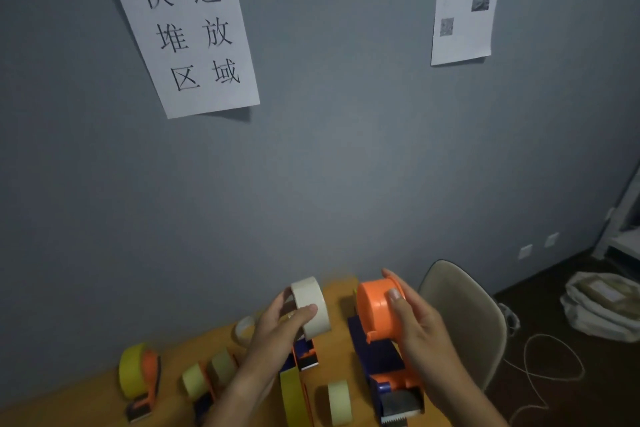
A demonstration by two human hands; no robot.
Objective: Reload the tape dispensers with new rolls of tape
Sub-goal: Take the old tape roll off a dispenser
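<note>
Here we held a cream roll (310, 307) up in our left hand (277, 326), fingers curled round it, above the tabletop (86, 395). Our right hand (420, 322) gripped the orange drum of an empty dispenser (384, 333), just right of the roll.

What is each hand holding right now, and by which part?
Left hand pinches the cream tape roll across its outer band. Right hand grips the orange round drum of the orange-and-blue tape dispenser across its rim.
</note>
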